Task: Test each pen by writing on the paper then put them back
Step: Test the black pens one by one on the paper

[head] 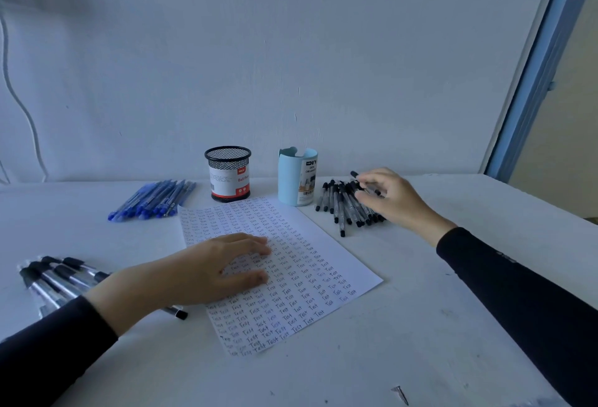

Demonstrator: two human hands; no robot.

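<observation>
— Black pens (336, 202): how many heaps?
— Two. One lies under the right hand (393, 199), which pinches a single pen (355, 174) at its top; the second heap (55, 280) sits beside the left wrist.
— And the left hand (207, 269)?
— Flat, fingers straight, pressing the one paper sheet (307, 264). Beyond it: one blue pen heap (152, 199), then one mesh cup (228, 173) and one pale blue holder (291, 177) between the hands

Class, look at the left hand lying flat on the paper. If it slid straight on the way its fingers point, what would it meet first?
The left hand would cross the written paper, then probably reach the near ends of the pile of black pens; depth is hard to judge.
</observation>
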